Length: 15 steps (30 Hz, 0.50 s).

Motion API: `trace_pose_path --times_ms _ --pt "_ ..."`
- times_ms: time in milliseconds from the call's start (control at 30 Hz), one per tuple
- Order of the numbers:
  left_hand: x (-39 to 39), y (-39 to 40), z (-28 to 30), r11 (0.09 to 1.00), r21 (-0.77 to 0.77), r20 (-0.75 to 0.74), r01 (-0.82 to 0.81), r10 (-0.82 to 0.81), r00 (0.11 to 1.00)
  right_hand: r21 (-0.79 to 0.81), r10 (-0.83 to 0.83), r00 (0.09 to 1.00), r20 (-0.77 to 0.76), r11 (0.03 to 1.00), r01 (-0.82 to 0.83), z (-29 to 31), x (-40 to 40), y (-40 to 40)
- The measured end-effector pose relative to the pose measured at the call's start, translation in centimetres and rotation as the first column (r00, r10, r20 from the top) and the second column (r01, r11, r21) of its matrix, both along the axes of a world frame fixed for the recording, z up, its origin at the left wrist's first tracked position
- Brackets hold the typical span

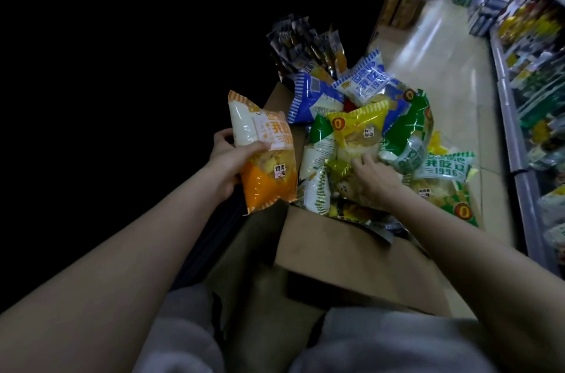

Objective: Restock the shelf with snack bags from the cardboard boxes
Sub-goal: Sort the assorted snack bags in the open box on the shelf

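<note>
My left hand (226, 158) grips an orange and white snack bag (263, 149) and holds it upright, left of the cardboard box (351, 256). The box is heaped with snack bags: blue ones (312, 97) at the back, a yellow one (357, 128) in the middle, green ones (406, 131) to the right. My right hand (373, 180) reaches into the heap below the yellow bag, its fingers curled among the bags; whether it holds one is hidden. The shelf (526, 73) runs along the right edge of the view.
Dark snack packs (305, 45) stand behind the box. More green bags (446, 171) spill to the box's right near the shelf base. A tiled aisle floor (428, 45) leads away at the upper right. The left side is in darkness. My knees in grey fabric (382, 345) are below.
</note>
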<state>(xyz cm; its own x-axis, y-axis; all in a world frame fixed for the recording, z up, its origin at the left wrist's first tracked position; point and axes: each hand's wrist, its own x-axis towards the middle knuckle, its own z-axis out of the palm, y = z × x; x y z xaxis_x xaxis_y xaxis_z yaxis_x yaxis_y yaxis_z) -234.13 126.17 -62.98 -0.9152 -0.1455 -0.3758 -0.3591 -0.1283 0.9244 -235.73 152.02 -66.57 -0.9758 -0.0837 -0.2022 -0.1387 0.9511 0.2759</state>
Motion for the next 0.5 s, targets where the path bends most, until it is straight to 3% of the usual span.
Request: trace_pose_path --times_ms 133,333,500 --pt "0.1 -0.2 0.3 1.0 -0.021 -0.01 0.003 -0.003 1.0 -0.21 -0.042 0.996 -0.078 0.977 0.025 1.4 0.0 -1.0" --pt "-0.4 0.1 0.6 0.999 0.046 0.026 0.023 -0.025 0.999 -0.634 -0.237 0.965 -0.116 0.766 0.112 5.2 0.9 -0.1" --pt "-0.6 0.5 -0.3 0.991 -0.02 0.064 0.129 -0.127 0.99 -0.738 -0.229 0.973 -0.029 0.661 0.134 4.8 1.9 0.3"
